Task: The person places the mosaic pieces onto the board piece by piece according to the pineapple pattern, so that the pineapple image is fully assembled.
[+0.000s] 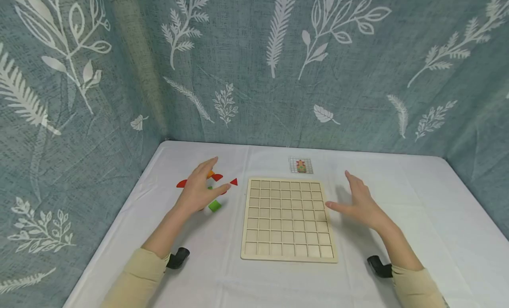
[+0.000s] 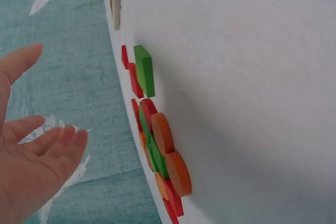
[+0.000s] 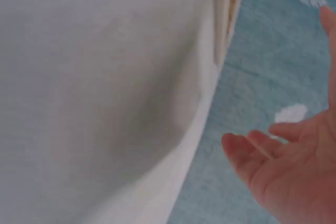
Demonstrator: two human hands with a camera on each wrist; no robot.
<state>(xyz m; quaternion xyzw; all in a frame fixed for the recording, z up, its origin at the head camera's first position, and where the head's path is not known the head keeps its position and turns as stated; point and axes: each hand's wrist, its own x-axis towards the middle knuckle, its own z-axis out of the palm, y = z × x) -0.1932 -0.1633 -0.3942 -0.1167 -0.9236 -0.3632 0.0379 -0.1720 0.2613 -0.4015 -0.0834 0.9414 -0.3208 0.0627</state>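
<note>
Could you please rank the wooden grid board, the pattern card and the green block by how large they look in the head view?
1. Grid board, by far the largest.
2. Pattern card, much smaller; it lies farther from the camera, so it may look somewhat small.
3. Green block, smallest, beside the left hand.

Blue-grey woven fabric backdrop w/ white leaf & fern prints (image 1: pixel 246 78) hangs on left & rear sides; white cloth-covered table (image 1: pixel 417 202) in corner; light soft, even; faint shadows.
</note>
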